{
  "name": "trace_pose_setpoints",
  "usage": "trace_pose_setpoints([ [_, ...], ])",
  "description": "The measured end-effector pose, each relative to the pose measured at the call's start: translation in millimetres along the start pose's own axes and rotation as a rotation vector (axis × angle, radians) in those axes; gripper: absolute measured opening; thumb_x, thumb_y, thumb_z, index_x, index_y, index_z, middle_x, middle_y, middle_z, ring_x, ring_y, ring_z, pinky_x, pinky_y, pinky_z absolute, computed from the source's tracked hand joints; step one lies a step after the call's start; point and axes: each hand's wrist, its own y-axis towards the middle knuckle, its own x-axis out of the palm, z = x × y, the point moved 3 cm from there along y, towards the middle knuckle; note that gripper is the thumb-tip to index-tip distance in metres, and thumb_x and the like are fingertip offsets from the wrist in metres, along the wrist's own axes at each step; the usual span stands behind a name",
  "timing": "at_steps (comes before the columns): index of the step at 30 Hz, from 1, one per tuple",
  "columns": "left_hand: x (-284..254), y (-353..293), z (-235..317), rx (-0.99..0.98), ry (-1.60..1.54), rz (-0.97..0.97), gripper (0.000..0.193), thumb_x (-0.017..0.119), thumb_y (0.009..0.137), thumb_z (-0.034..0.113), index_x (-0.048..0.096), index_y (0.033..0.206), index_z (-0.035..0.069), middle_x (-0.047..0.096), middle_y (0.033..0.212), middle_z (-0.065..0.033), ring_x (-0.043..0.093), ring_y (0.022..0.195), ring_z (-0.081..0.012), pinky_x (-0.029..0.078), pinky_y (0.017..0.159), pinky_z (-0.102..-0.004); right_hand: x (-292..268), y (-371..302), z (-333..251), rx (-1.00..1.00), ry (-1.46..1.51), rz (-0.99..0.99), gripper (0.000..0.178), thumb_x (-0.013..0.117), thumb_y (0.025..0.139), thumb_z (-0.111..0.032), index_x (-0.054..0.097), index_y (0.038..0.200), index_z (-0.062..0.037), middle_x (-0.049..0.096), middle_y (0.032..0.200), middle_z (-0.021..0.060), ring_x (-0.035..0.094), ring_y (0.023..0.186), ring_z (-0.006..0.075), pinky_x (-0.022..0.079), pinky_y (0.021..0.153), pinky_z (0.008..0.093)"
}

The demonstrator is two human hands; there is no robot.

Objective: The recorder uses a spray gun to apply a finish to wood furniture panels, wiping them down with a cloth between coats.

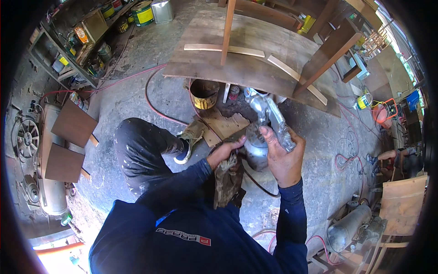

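A metallic spray gun (276, 119) with a round metal cup (256, 156) is held up in front of my knees. My right hand (285, 159) is wrapped round the gun, its thumb lying toward the cup. My left hand (224, 153) is closed, with its thumb reaching toward the cup's left side; I cannot tell whether it touches. A crumpled, stained rag (224, 182) hangs from beneath the left hand, whose fingertips are hidden. Just beyond, a yellow-stained bucket (203, 95) and a small jar (233, 93) stand by the wooden panel's edge.
A large wooden panel (200, 32) with upright legs lies ahead. Red hoses (153, 98) cross the concrete floor. Flat cardboard (223, 124) lies by my foot. Compressor tanks stand left (54, 182) and right (350, 227). Paint cans (143, 14) line the far left. Another person (394, 160) is at far right.
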Motion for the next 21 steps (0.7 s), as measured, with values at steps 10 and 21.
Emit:
trace_pose_setpoints([
  [10, 43.5, -5.3, 154.3, 0.259, 0.063, -0.04, 0.059, 0.062, 0.09, 0.058, 0.068, 0.103, 0.001, 0.063, 0.074, -0.0021, 0.054, 0.052, -0.0077, 0.041, 0.046, -0.0223, -53.6, 25.8, -74.6, -0.294, 0.083, 0.163, 0.025, 0.071, 0.09, -0.019, 0.068, 0.107, -0.0012, 0.07, 0.085, 0.004, 0.061, 0.069, 0.0083, 0.045, 0.057, 0.0246],
  [21, 27.5, -26.4, 75.6, -0.073, -0.172, -0.041, 0.06, 0.064, 0.092, 0.048, 0.058, 0.128, 0.0, 0.061, 0.123, -0.0074, 0.053, 0.111, -0.0161, 0.042, 0.096, -0.0316, -25.9, -3.3, -38.5, -0.259, -0.021, 0.113, 0.027, 0.079, 0.084, -0.022, 0.07, 0.093, 0.0026, 0.069, 0.077, 0.0081, 0.062, 0.068, 0.0129, 0.049, 0.064, 0.0291],
])
